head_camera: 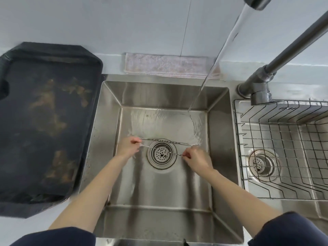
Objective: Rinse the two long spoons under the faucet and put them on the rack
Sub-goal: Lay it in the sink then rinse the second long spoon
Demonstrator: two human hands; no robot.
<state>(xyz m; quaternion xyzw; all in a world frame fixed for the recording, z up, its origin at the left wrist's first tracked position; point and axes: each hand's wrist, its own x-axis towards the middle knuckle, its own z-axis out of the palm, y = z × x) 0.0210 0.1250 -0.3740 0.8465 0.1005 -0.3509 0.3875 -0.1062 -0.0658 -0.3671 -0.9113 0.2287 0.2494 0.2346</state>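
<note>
Two long thin metal spoons with twisted handles lie low across the bottom of the steel sink. The far spoon runs left to right just behind the drain. The near spoon crosses over the drain. My left hand pinches the spoons' left ends; which of the two it grips I cannot tell. My right hand pinches the right end of the near spoon. Water streams from the faucet and lands at the sink's back right, apart from the spoons.
A wire rack sits in the second basin on the right. A dark stained tray covers the counter on the left. A folded pale cloth lies behind the sink. The faucet arm crosses overhead at the upper right.
</note>
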